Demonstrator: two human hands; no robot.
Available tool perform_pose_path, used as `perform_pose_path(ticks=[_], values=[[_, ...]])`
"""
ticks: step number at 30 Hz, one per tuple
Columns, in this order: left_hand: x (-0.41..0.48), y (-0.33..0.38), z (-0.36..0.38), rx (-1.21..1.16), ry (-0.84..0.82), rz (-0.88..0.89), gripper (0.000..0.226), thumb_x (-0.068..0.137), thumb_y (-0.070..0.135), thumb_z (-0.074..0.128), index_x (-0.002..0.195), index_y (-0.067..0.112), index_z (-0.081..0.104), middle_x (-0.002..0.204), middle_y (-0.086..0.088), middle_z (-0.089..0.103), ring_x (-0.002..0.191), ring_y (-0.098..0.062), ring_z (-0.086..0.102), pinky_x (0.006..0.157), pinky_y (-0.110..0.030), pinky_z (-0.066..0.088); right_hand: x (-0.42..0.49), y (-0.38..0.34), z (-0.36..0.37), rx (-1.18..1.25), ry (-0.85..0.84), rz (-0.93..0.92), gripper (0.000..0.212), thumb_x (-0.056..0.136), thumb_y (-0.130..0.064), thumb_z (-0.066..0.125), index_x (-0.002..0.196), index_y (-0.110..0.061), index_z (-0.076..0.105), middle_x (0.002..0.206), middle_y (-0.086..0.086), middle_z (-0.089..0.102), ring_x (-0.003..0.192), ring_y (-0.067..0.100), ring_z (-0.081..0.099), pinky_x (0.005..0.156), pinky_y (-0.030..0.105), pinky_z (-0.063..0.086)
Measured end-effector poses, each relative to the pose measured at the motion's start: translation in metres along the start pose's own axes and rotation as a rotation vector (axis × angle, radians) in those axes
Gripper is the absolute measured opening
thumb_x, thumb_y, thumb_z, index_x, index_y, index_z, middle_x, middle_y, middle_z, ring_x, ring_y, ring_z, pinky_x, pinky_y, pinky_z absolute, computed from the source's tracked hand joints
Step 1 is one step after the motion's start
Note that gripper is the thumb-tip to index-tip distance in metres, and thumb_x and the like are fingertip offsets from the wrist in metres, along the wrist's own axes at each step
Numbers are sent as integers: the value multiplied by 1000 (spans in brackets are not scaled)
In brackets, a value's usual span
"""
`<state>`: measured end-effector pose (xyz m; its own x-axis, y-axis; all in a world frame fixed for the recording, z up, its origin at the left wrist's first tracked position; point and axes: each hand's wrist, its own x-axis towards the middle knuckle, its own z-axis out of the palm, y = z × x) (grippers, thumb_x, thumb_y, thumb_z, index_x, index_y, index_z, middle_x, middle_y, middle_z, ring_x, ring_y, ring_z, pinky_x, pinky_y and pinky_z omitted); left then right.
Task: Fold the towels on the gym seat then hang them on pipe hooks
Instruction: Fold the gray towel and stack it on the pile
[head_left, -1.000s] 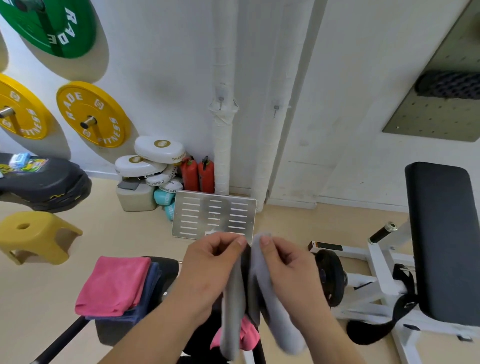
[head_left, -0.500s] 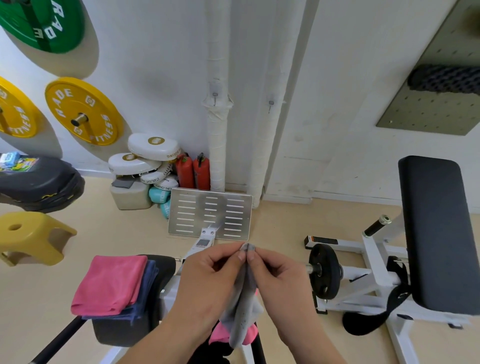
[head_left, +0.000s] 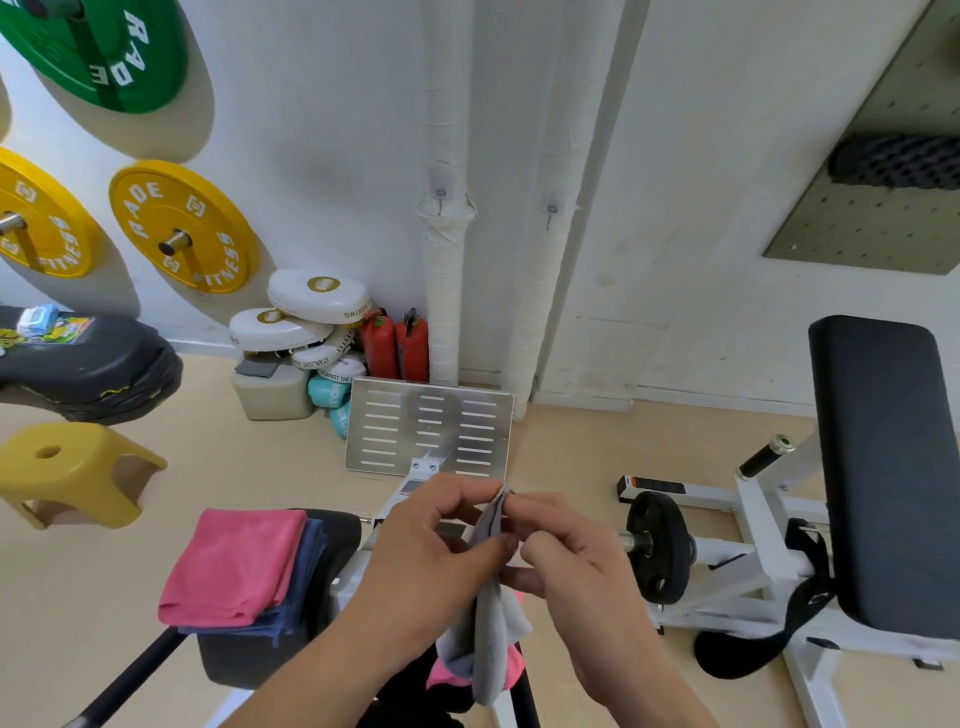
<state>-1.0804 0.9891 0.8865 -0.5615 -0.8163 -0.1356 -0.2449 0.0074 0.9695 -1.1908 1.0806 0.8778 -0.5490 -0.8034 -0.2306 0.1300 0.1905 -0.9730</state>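
A grey towel (head_left: 491, 639) hangs folded in front of me. My left hand (head_left: 431, 545) and my right hand (head_left: 576, 561) both pinch its top edge, fingertips close together. A folded pink towel (head_left: 234, 564) lies on a folded dark blue towel (head_left: 304, 577) on the black gym seat (head_left: 332, 522) at lower left. Another pink cloth (head_left: 514, 667) shows behind the hanging grey towel. Two white wrapped pipes rise on the wall, each with a small hook: the left hook (head_left: 440, 197) and the right hook (head_left: 550, 213). Both hooks are bare.
A perforated metal foot plate (head_left: 431, 434) stands below the pipes. A black weight disc (head_left: 657, 545) and a black padded bench (head_left: 883, 467) on a white frame are at right. Yellow stool (head_left: 72, 467), yellow and green plates, white pads and red extinguishers (head_left: 397, 345) at left.
My hands brought the two top corners of the grey towel together, so it now hangs as one narrow folded strip. The view shifted slightly closer to the wall.
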Motion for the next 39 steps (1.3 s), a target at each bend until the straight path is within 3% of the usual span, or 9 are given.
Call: perform_pose_path(ticks=[7,13,18,22,27,31,33,37,39], values=[[5,11,-11,-32,55,66,32,91,2,67,78,30,77,78,9,76,73,-2,70,68,-13,53,3,1,-2,-199,110,-185,27,89,-2,67,96,-28,73,100,-15,73,103,2,68,95,33,58],[7,45,-34,-75,-197,306,18,99,0,56,94,13,67,72,14,66,66,3,59,66,-9,45,20,30,-26,-546,73,-294,67,86,-9,75,132,-52,51,142,-19,53,137,-5,43,115,21,37],[11,49,-47,-173,-316,323,10,100,11,57,96,14,65,83,4,69,77,-6,62,72,-15,49,28,38,-43,-522,28,-146,71,92,-27,75,145,-54,37,157,-26,35,148,-10,25,120,23,24],[12,48,-54,-148,-347,345,12,96,16,55,95,20,66,83,-4,65,75,-9,56,69,-17,47,35,38,-47,-315,-125,-4,62,92,-26,76,132,-62,45,135,-39,57,128,-20,47,112,28,43],[16,46,-60,-126,-295,352,15,96,18,56,92,27,67,79,0,63,73,-9,53,67,-17,44,33,53,-54,1,-245,145,38,87,-19,76,124,-16,71,124,12,74,123,34,66,108,53,50],[25,33,-66,-119,-130,323,21,102,8,57,93,24,67,78,5,63,72,-5,52,65,-12,43,31,64,-64,167,-233,231,39,76,-20,83,105,0,68,107,14,75,100,28,71,92,45,56],[31,23,-70,-101,-31,292,23,102,5,54,95,22,66,77,7,63,71,-3,52,64,-12,42,32,63,-71,202,-208,203,31,71,-20,85,85,-9,60,85,10,63,82,22,62,79,38,52],[42,5,-79,-27,104,248,23,102,5,54,97,24,66,84,2,66,77,-4,55,73,-22,44,35,46,-85,-234,-153,102,33,81,-18,84,75,-4,54,70,1,51,68,12,48,66,26,40],[46,0,-84,26,170,258,25,102,6,54,96,28,66,86,10,68,78,0,57,74,-15,45,38,34,-92,-542,-79,6,30,79,-23,86,72,-7,61,62,-7,56,58,5,49,60,20,41]])
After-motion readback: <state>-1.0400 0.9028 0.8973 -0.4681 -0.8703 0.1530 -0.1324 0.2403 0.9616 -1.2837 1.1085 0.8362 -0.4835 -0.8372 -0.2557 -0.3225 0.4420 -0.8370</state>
